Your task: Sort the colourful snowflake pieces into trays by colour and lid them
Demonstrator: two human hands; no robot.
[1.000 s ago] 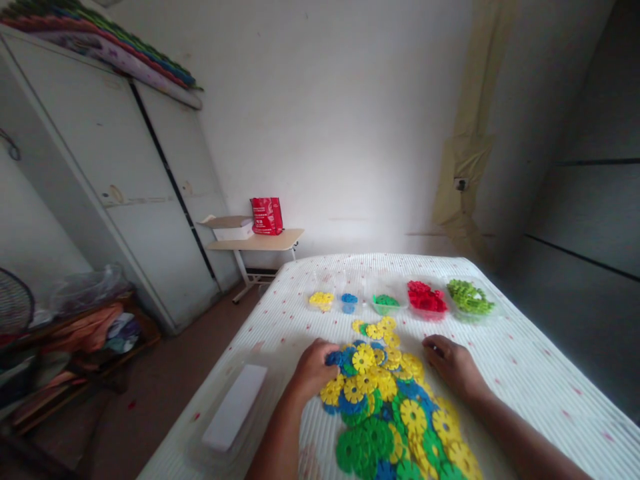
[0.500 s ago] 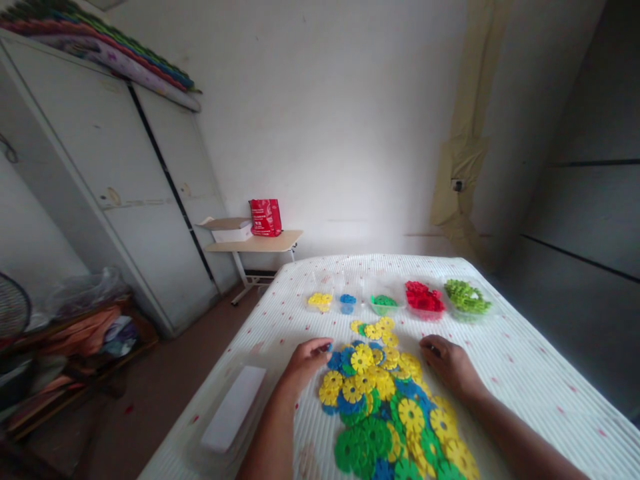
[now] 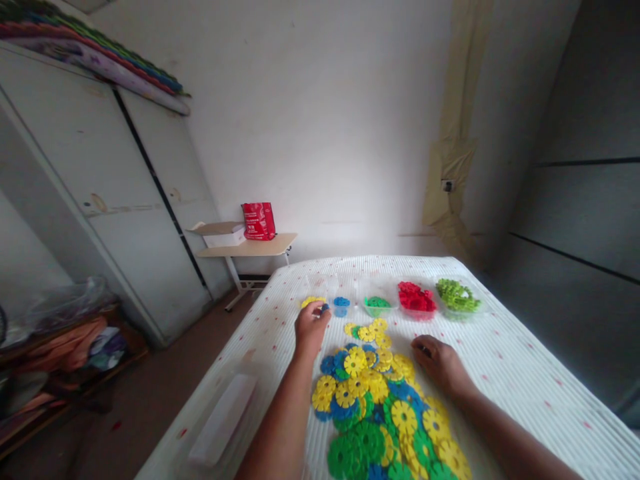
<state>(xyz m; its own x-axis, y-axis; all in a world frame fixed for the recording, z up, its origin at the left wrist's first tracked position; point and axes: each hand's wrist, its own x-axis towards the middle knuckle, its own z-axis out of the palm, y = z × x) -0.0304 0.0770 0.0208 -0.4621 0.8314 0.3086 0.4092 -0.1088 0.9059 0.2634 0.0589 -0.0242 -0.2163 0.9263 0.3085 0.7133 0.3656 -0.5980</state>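
Observation:
My left hand [image 3: 310, 328] pinches a small blue flower-shaped disc [image 3: 325, 308] between thumb and fingertips, just in front of the clear tubs. It partly covers a tub of yellow discs [image 3: 313, 302]; beside that stands a tub of blue discs [image 3: 341, 303]. My right hand [image 3: 443, 365] rests on the cloth at the right edge of a loose pile of discs [image 3: 370, 383]. Its fingers are curled together, and what they may hold is hidden. Yellow, blue and green pieces overlap in the pile, with a small group of mostly yellow discs [image 3: 367, 331] at its far end.
Farther right in the row are tubs of green discs [image 3: 377, 303], red pieces [image 3: 416, 298] and light green pieces [image 3: 456, 295]. A long white box [image 3: 224, 420] lies at the left on the white ribbed tablecloth [image 3: 520, 400]. A side table [image 3: 270, 245] holds a red bag [image 3: 259, 221].
My left hand has moved forward from the pile's left edge to the tubs, carrying the blue disc. My right hand stays beside the pile. The view has shifted slightly.

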